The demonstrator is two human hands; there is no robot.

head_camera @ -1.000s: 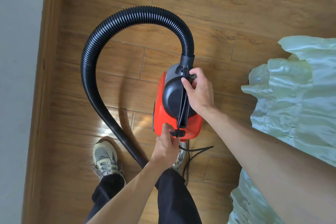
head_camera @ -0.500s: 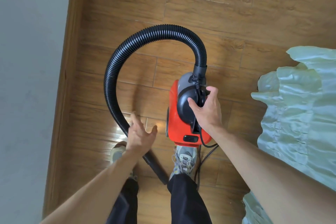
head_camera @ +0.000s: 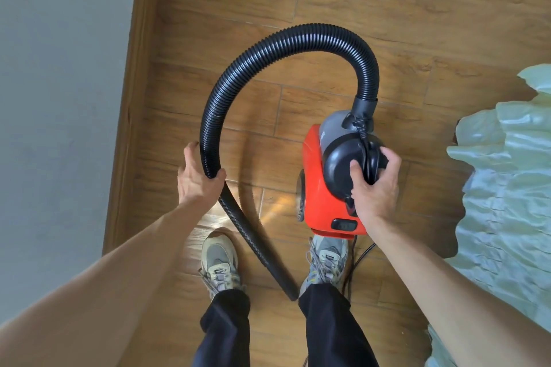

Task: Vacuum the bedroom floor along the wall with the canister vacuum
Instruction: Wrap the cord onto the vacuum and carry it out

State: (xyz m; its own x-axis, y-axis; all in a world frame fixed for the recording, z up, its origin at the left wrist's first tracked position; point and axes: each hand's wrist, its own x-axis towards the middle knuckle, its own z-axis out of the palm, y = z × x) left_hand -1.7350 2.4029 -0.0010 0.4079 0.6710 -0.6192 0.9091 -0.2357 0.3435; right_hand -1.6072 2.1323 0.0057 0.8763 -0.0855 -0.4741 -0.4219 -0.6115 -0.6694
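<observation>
On our left the wall [head_camera: 59, 98] and its wooden skirting [head_camera: 132, 83] close that side. Only a narrow strip of floor [head_camera: 179, 83] lies between the skirting and the black hose [head_camera: 298, 36], and our left hand [head_camera: 196, 176] fills part of it, gripping the hose. The hose arches over to the canister vacuum [head_camera: 313, 188] and rings a patch of boards open from above. Beyond the arch the floor runs open. On our right the ruffled green bedcover [head_camera: 507, 194] crowds near the canister, leaving a slim gap. The hose's tail crosses between our shoes [head_camera: 219, 262].
</observation>
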